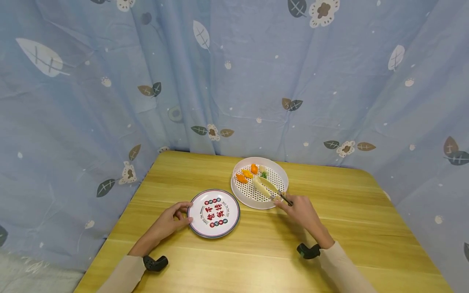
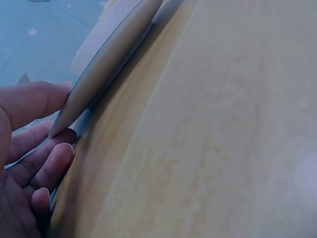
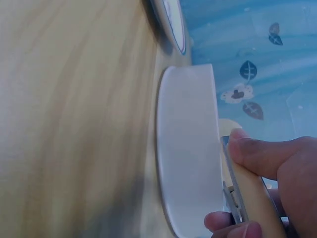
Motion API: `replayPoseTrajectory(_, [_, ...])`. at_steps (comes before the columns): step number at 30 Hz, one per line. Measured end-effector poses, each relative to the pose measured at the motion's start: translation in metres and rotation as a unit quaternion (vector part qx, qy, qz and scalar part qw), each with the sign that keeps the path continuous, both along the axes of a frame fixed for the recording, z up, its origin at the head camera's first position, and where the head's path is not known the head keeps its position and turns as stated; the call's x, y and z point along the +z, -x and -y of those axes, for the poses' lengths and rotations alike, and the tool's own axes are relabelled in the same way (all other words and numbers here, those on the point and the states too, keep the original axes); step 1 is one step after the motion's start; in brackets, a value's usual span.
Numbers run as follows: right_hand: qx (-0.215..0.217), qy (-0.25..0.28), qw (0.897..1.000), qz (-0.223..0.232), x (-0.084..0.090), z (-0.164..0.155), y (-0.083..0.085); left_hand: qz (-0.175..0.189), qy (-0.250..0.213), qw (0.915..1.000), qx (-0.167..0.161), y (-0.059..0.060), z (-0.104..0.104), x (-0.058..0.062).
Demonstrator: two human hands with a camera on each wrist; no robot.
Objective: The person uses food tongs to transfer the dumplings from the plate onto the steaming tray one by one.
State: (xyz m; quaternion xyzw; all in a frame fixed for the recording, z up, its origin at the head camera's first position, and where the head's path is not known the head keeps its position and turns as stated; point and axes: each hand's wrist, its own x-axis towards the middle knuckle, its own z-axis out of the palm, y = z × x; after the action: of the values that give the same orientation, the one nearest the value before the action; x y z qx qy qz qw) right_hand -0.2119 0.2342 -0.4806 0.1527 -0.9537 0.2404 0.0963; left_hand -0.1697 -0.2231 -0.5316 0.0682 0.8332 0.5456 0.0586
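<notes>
My left hand (image 1: 170, 219) grips the left rim of a white plate (image 1: 229, 215) with red lettering and a dark blue edge. In the left wrist view the thumb touches the rim of the plate (image 2: 99, 69) and the other fingers curl below it. My right hand (image 1: 302, 209) holds pale yellow tongs (image 1: 269, 185), their tips down inside a round white perforated tray (image 1: 243, 197). Just beyond the tips lies a small green and whitish piece (image 1: 263, 174); whether they touch it, I cannot tell. The right wrist view shows the tongs (image 3: 252, 198) between thumb and fingers.
Several small orange and yellow pieces (image 1: 247, 174) lie in the tray's left and back part. The tray stands behind and right of the plate on a wooden table (image 1: 256, 260). A blue patterned curtain (image 1: 249, 81) hangs behind the table and at its sides.
</notes>
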Motion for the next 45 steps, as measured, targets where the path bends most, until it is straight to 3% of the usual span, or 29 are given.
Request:
replayPoseTrajectory(5, [-0.01, -0.012, 1.0, 0.024, 0.004, 0.0, 0.006, 0.003, -0.003, 1.0, 0.002, -0.001, 0.001, 0.0])
replayPoseTrajectory(13, [-0.004, -0.041, 0.999, 0.028, 0.01, 0.002, 0.016, 0.007, -0.001, 0.9999, 0.008, 0.0, 0.0, -0.001])
replayPoseTrajectory(31, [-0.019, -0.041, 0.998, 0.049, 0.013, 0.005, 0.022, 0.01, -0.007, 0.9999, 0.007, 0.001, 0.0, -0.003])
replayPoseTrajectory(45, [0.002, 0.0, 1.0, -0.006, 0.017, 0.005, 0.009, 0.0, -0.003, 1.0, 0.004, 0.001, 0.0, -0.004])
